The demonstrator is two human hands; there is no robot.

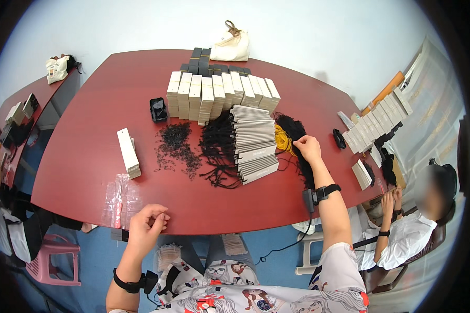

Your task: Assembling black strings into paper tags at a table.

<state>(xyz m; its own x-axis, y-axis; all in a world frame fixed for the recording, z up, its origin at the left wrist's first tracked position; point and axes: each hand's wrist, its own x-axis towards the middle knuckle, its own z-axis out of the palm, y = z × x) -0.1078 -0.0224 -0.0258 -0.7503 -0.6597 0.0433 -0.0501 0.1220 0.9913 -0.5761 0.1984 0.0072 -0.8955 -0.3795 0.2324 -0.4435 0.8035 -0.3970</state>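
Observation:
My right hand is over a long bundle of black cords on the red table, its fingertips pinched at the cords' left edge. Whether a cord is between them I cannot make out. Just left of those fingers lies a heap of yellow rubber bands. My left hand hovers at the near table edge, fingers curled together; anything inside is hidden. Beyond it stands a small stack of white tags. A fanned row of tags with black cords attached fills the middle, beside loose small black fasteners.
Banded stacks of white tags stand behind the row, with dark stacks and a cloth bag farther back. A black box sits left of them. Clear tape covers the near edge. Co-workers sit at both sides.

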